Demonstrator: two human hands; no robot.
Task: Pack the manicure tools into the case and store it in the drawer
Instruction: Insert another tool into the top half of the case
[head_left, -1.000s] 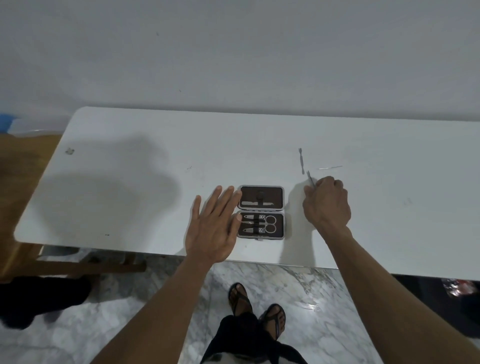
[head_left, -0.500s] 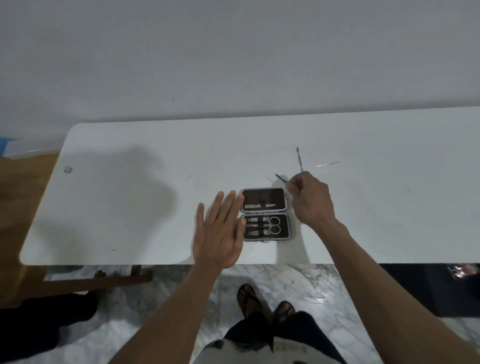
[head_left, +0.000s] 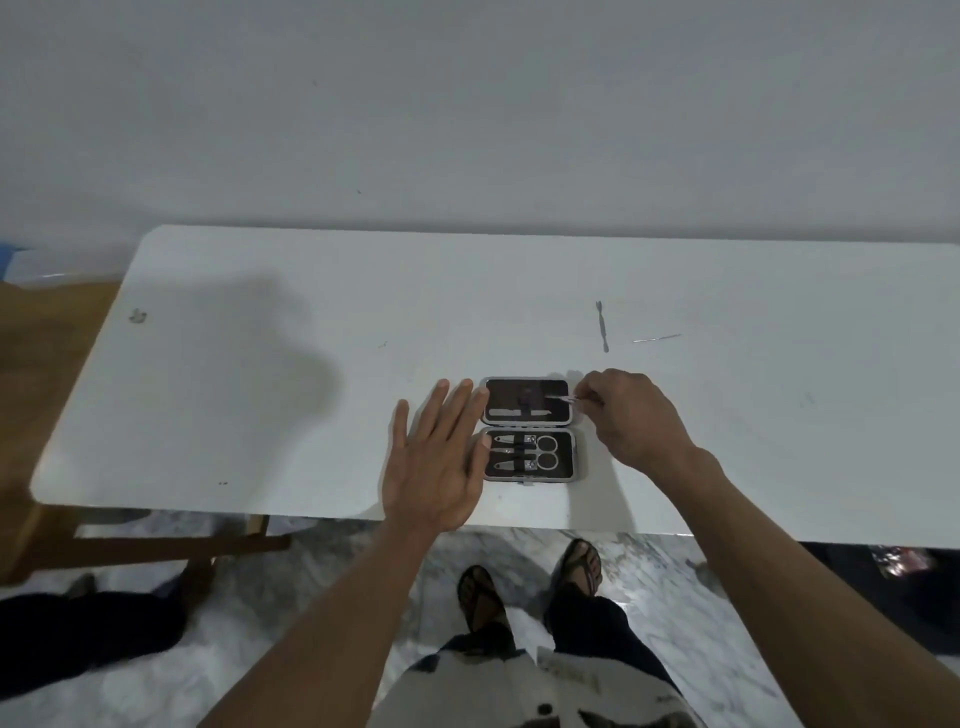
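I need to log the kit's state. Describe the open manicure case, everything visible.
The manicure case lies open flat near the front edge of the white table: two dark-lined halves with pale grey rims. The far half holds one tool; the near half holds scissors and two others under straps. The left hand rests flat against its left side. The right hand pinches a thin metal tool over the far half.
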